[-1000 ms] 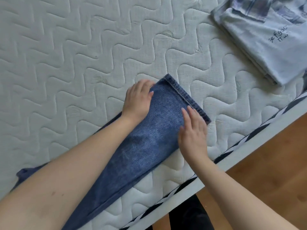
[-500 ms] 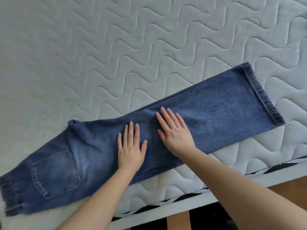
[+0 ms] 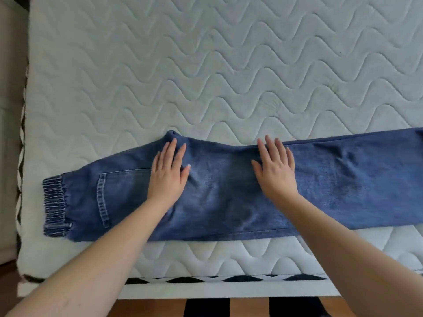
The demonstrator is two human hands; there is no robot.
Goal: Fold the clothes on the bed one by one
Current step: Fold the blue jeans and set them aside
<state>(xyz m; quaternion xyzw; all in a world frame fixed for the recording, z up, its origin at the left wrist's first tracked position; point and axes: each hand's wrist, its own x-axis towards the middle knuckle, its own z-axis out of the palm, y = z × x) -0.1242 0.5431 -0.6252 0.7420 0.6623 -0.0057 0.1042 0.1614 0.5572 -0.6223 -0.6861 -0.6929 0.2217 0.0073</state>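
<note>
**Both palms flat on denim at the bed's edge**

A pair of blue jeans, folded lengthwise leg over leg, lies across the near side of a white quilted mattress, its gathered waistband to the left and its legs running out of view at right. The left hand rests flat by the back pocket, fingers straight and lightly spread; the right hand presses flat near the far edge of the denim, fingers likewise spread, holding nothing
</note>
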